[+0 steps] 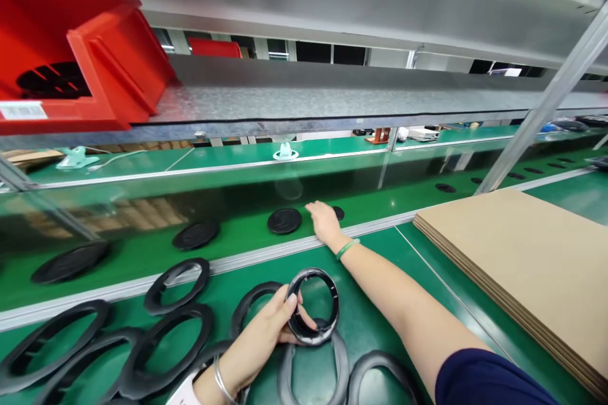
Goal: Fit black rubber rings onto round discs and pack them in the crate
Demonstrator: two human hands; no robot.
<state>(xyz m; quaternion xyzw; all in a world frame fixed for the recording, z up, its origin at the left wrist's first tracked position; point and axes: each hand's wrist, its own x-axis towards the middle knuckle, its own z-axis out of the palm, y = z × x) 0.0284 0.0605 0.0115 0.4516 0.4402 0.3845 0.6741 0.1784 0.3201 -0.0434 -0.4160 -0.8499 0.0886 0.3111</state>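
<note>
My left hand (pixel 266 333) is closed on a black ring (pixel 313 306) with a shiny inner edge, held tilted just above the green bench. Several flat black rubber rings (pixel 177 285) lie on the bench around it. My right hand (pixel 323 221) reaches forward over the metal rail onto the green conveyor belt (pixel 142 253), fingers stretched flat, covering part of a black disc (pixel 338 212). Another black disc (pixel 284 220) lies just left of that hand, apart from it. A green band is on my right wrist.
More black discs (pixel 195 235) ride the belt to the left and far right. A stack of cardboard sheets (pixel 522 259) lies at the right. A red bin (pixel 71 60) sits on the grey shelf above. A slanted metal post (pixel 546 101) stands at right.
</note>
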